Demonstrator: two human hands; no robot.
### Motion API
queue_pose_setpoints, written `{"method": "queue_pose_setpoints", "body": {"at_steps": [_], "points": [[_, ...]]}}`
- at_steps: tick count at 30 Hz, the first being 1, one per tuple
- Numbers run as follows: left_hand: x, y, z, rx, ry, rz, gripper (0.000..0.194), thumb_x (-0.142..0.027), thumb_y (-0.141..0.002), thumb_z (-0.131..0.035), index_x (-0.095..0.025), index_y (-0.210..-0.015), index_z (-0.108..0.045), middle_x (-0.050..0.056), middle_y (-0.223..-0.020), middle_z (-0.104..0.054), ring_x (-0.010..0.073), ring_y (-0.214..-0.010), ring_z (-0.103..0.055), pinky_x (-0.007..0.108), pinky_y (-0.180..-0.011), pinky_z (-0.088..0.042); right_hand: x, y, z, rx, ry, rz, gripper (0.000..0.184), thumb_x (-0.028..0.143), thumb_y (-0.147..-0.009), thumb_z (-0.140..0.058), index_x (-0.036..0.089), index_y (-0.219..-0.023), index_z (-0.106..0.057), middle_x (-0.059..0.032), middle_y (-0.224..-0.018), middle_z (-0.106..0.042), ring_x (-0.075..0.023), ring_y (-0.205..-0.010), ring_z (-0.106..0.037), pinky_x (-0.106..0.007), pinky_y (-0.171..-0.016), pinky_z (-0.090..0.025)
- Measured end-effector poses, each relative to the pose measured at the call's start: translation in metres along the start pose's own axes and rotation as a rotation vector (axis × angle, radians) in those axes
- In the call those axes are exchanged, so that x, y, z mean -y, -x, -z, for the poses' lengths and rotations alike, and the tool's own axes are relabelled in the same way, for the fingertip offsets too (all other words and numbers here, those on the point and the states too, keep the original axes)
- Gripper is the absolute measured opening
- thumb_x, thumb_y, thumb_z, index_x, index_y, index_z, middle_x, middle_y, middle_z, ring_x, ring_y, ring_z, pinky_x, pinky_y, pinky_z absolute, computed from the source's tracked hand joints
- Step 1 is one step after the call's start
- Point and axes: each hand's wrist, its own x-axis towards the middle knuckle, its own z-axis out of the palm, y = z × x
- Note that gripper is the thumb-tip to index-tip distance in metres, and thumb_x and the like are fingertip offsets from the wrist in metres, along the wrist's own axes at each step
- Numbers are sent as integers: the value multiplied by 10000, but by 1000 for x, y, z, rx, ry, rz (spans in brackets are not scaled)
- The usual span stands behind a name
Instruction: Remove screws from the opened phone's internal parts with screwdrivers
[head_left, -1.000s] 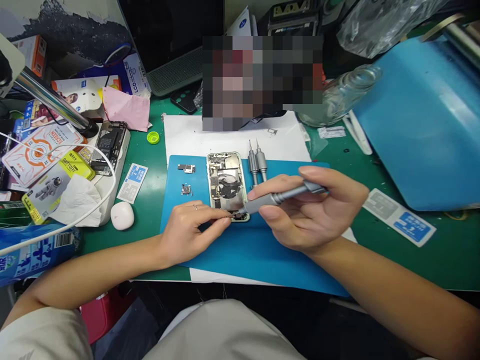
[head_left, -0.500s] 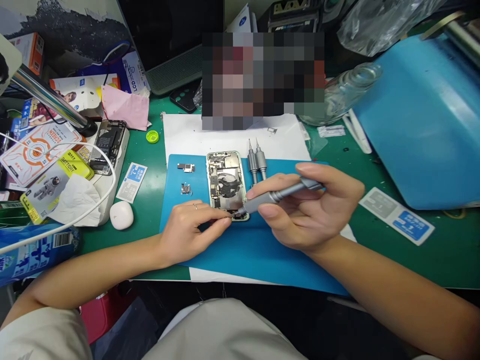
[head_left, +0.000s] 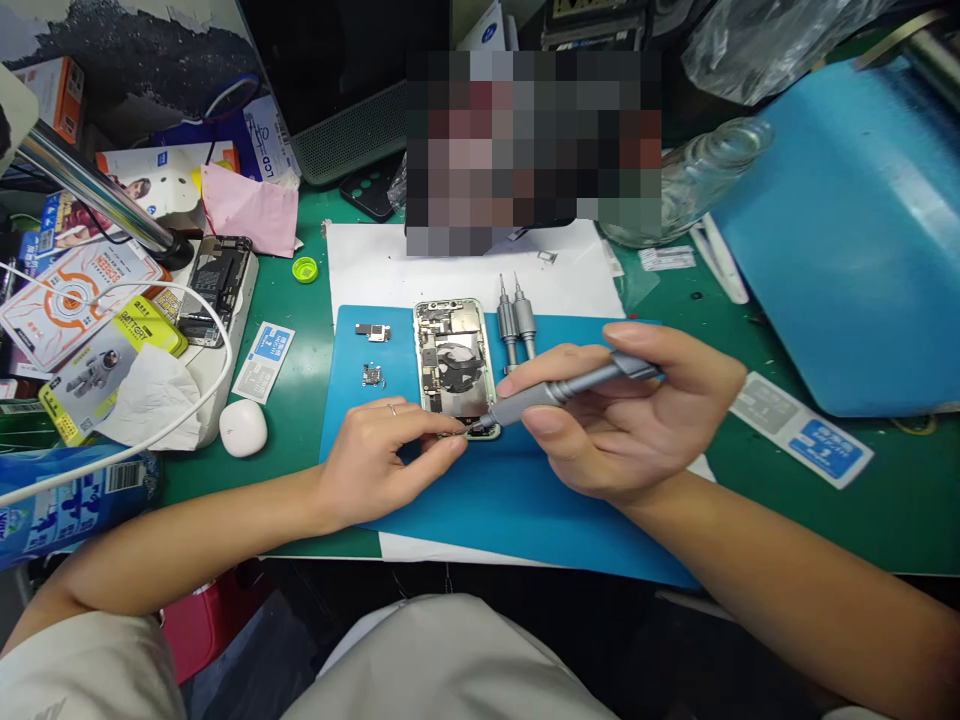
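Observation:
An opened smartphone with a pale green frame lies on a blue mat, its inner parts exposed. The thumb and forefinger of my left hand close on its lower left corner; the fingertips partly cover that edge. In my right hand is a grey precision screwdriver, held at a slant with its tip down at the phone's bottom end. Two more grey screwdrivers lie side by side to the right of the phone. To the left are a small metal part and a cluster of tiny pieces.
White paper lies beneath the mat. Leftward are boxes, another opened phone, a white earbud case and a white cable. A glass jar and a large blue sheet occupy the right.
The camera view shifts slightly. My left fingertips move a little at the phone's corner; the screwdriver stays at the bottom end, with its handle tilting slightly.

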Motion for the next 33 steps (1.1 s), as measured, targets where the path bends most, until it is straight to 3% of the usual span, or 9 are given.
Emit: {"method": "queue_pose_setpoints", "body": {"at_steps": [4, 8, 14, 19, 23, 26, 28, 30, 33], "points": [[1, 1, -1, 1, -10, 0, 113, -246, -975, -696, -163, -979, -773, 8, -738, -748, 130, -646, -649, 246, -657, -493, 0, 1, -1, -8, -51, 28, 630, 175, -901, -724, 347, -1460, -492, 1, -828, -749, -199, -593, -744, -323, -531, -621], [2, 2, -1, 4, -22, 9, 148, -277, -993, -674, -178, -988, -784, 24, -785, -779, 134, -646, -662, 256, -659, -513, 0, 4, -2, -33, -25, -11, 606, 223, -923, -715, 394, -1458, -487, -25, -954, -758, -210, -601, -748, -347, -522, -615], [1, 1, -1, -6, -12, -14, 144, -270, -989, -677, -167, -981, -778, 21, -762, -767, 132, -641, -654, 251, -657, -500, 0, 1, -3, -24, -35, 32, 632, 177, -907, -710, 343, -1476, -490, -9, -851, -709, -196, -612, -745, -318, -514, -619], [0, 0, -1, 2, -30, -25, 160, -264, -1011, -641, -173, -934, -746, 6, -728, -743, 122, -623, -631, 246, -628, -471, -1, 2, -4, -56, -43, 29, 626, 189, -898, -741, 343, -1457, -506, -19, -973, -716, -187, -632, -760, -318, -542, -640], [-3, 8, -5, 98, -265, -318, 327, -315, -1020, -572, -187, -724, -625, -8, -578, -578, 140, -536, -515, 306, -551, -377, -2, 2, -3, -107, 38, 28, 615, 229, -915, -726, 389, -1465, -502, -71, -1261, -657, -194, -649, -767, -358, -547, -644], [-5, 15, -9, 214, -443, -511, 371, -347, -1008, -556, -203, -666, -549, 1, -601, -513, 164, -560, -479, 339, -531, -328, -5, 0, -3, -21, 61, 112, 671, 165, -900, -704, 336, -1507, -476, -33, -981, -716, -188, -615, -731, -350, -541, -631], [-7, 17, -10, 246, -479, -546, 374, -352, -1003, -548, -206, -659, -544, 8, -623, -510, 177, -595, -486, 341, -584, -399, -7, -2, -3, 61, 86, 173, 717, 123, -892, -679, 301, -1544, -437, -5, -815, -714, -190, -607, -701, -332, -522, -619], [-9, 19, -11, 246, -495, -559, 381, -354, -1001, -538, -205, -651, -557, 13, -630, -522, 185, -616, -491, 363, -734, -504, -7, -2, -4, 132, 117, 220, 735, 100, -888, -673, 276, -1554, -415, -13, -813, -741, -190, -617, -693, -319, -507, -611], [-8, 20, -12, 234, -528, -549, 406, -365, -1013, -519, -203, -645, -578, 17, -629, -542, 183, -615, -493, 402, -952, -536, -6, -1, -4, 226, 144, 252, 645, 92, -881, -696, 233, -1474, -485, -30, -834, -763, -190, -624, -698, -314, -512, -611]]}}
